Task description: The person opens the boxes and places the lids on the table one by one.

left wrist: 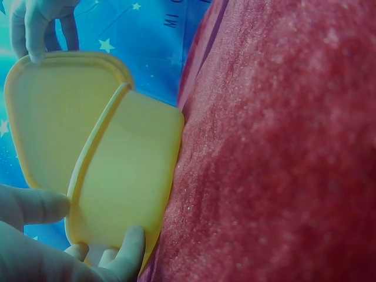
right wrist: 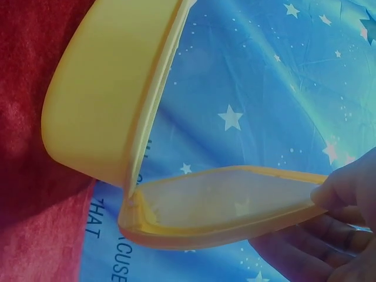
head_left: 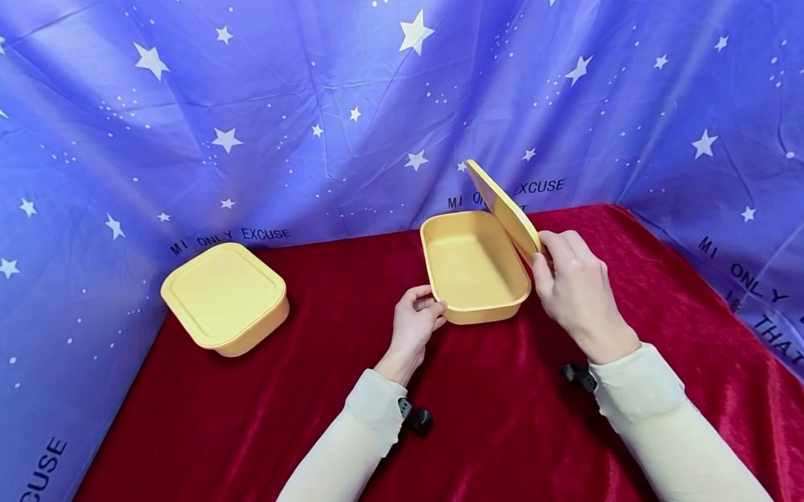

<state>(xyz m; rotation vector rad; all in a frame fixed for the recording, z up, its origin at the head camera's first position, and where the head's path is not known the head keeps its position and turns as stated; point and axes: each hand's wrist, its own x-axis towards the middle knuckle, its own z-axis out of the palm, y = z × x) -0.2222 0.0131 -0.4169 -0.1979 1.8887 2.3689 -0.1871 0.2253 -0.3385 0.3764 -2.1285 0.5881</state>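
Observation:
An uncovered yellow lunch box (head_left: 475,315) stands on the red cloth, its inside bare. My left hand (head_left: 415,327) holds it at the near left corner; in the left wrist view, fingers (left wrist: 132,244) lie against the yellow wall. With thumb and fingers, my right hand (head_left: 579,288) pinches the yellow lid (head_left: 504,205) by its near edge. The lid stands steeply tilted along the box's right side. In the right wrist view, the far end of the lid (right wrist: 205,232) meets the box rim (right wrist: 154,97).
A second yellow lunch box (head_left: 225,296), covered by its lid, sits to the left on the red velvet cloth (head_left: 350,306). Blue curtains with white stars (head_left: 340,74) rise behind and at both sides. Small black cameras (head_left: 419,420) are strapped at both wrists.

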